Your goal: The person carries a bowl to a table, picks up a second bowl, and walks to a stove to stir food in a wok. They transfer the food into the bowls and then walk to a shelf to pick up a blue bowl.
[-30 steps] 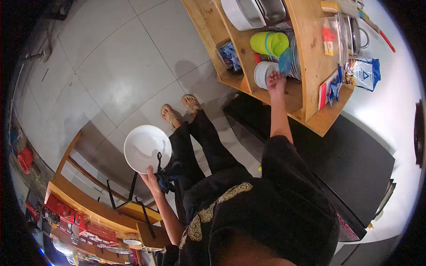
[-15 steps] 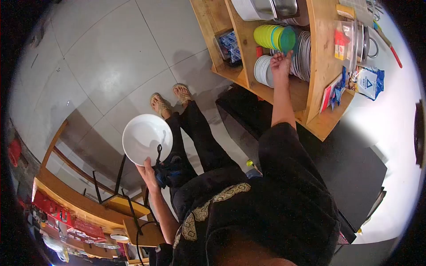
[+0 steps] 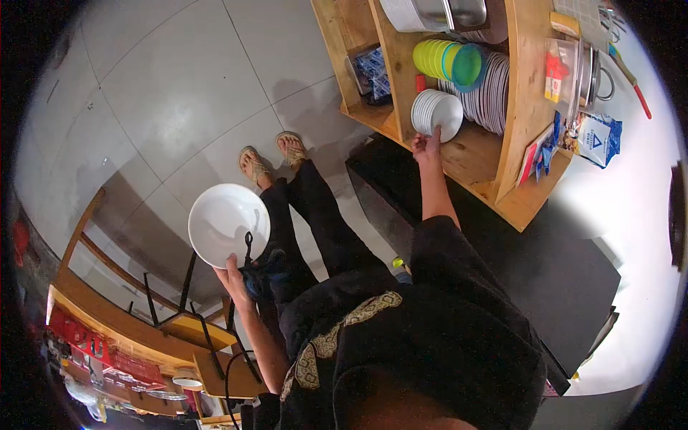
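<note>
A large white bowl (image 3: 223,215) is in my left hand (image 3: 235,278), gripped at its near rim with the thumb over the edge. It hangs out over the floor by my legs, its inside facing me. My right hand (image 3: 428,146) reaches to the wooden shelf (image 3: 474,152) and closes on the near rim of a small white bowl (image 3: 448,119), the front one of a nested stack lying on its side. The thumb lies on the rim; the other fingers are partly hidden. Beyond the stack sit nested yellow-green and teal cups (image 3: 467,66).
A row of stacked plates (image 3: 491,93) stands beside the cups. Metal pans (image 3: 466,13) fill the compartment above. Blue packets (image 3: 373,72) sit in a side compartment. A black cabinet (image 3: 566,287) is to my right, a wooden stool (image 3: 193,335) to my left.
My right hand has moved from the teal cup down to the small white bowls and closed on the front rim. The large bowl has shifted slightly left with my left hand.
</note>
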